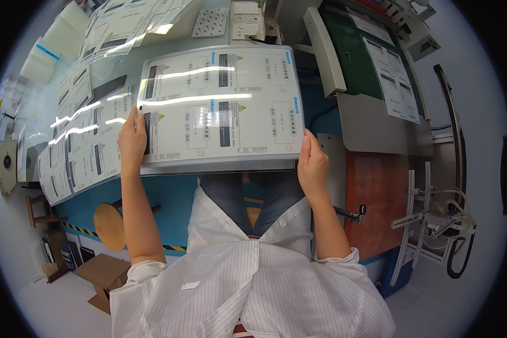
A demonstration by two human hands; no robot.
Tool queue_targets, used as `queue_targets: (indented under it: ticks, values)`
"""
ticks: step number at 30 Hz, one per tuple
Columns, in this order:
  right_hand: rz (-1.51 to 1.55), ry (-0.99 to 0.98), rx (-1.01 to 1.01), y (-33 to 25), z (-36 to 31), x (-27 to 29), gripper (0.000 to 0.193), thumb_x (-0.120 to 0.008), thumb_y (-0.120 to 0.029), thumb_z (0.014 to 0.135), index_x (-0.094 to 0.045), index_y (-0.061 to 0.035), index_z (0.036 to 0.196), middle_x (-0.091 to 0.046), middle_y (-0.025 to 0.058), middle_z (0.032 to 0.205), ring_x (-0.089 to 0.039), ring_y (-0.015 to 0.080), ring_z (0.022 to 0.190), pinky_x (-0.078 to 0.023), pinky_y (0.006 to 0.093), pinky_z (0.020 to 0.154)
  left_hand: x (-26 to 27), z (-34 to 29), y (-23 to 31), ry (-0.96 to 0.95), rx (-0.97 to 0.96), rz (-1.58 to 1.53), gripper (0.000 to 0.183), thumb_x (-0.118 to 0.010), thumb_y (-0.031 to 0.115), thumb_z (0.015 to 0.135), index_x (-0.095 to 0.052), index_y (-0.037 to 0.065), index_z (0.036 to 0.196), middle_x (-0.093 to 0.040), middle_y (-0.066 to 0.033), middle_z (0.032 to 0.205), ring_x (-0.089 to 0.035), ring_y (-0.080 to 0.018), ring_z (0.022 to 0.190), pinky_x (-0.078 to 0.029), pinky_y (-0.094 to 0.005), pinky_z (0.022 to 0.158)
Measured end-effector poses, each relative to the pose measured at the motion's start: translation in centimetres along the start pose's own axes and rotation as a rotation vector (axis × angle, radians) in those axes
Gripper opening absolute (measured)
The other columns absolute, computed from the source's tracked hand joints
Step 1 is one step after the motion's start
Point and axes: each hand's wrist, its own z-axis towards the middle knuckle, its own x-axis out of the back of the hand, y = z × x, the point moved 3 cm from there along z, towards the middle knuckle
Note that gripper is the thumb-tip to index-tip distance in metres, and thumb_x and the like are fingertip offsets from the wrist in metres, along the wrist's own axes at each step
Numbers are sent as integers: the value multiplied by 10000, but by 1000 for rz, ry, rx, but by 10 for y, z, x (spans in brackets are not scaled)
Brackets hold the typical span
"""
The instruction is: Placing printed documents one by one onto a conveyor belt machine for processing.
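"Being held at the upper centre of the frame is a large printed panel. By what is it gripped?"

"On its left edge the left hand is closed, and on the lower part of its right edge the right hand is closed. The fingers underneath are hidden, so their exact placing cannot be told."

"Is it supported also by the bench?"

"This cannot be told, because the underside is not shown. On the bench, at the left of the frame, loose printed sheets are spread. At the upper right, another sheet is laid partly on a green machine surface."

"How should its handling be judged?"

"It is judged rather stiff and not very heavy, since no clear sag is seen between the two sides. Light is reflected by the glossy face in bright streaks, so it may be slippery and easily scratched. Whether several layers are held cannot be told; if so, some sliding could be expected. It is best taken at opposite edges, with thumbs above, fingers below, and the print left untouched."
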Motion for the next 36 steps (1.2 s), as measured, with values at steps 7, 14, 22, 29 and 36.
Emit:
queue_targets:
  ticks: [7,14,22,29,36]
  values:
    - [438,20,-301,22,-6,-2,441,-315,-314,1042,-615,-4,1134,-601,74,841,-555,166,770,-450,271,707,8,-16,-47,-109,182,-491,424,-443,298,1004,-572,4,1282,-653,-127,1126,-601,-175,983,-432,-268,887]
    - [652,110,-246,10,11,-25,589,-222,-428,1044,-562,14,1234,-590,85,1091,-541,153,994,-409,276,919,-11,-51,-55,142,263,-952,528,-314,355,1032,-567,-68,1222,-608,-146,1168,-559,-201,1076,-415,-312,961]
    - [763,125,-265,4,19,-38,576,-234,-395,1050,-548,46,1247,-623,139,1133,-577,186,1037,-412,285,951,-26,-48,-52,363,364,-1017,476,-317,301,1026,-615,-64,1088,-642,-123,1029,-589,-191,945,-451,-304,885]
    - [658,159,-291,7,21,-37,515,-271,-351,1052,-561,44,1211,-621,130,1127,-570,175,1040,-420,281,931,-27,-45,-55,320,373,-957,331,-440,214,989,-626,-50,1063,-646,-96,1005,-588,-155,912,-460,-267,839]
    - [919,322,-480,63,36,13,365,-423,-254,1022,-519,3,1262,-559,135,1243,-523,209,1161,-420,319,956,-33,-40,-86,209,251,-901,326,-475,249,997,-620,-20,1109,-641,-76,1004,-591,-145,886,-476,-273,804]
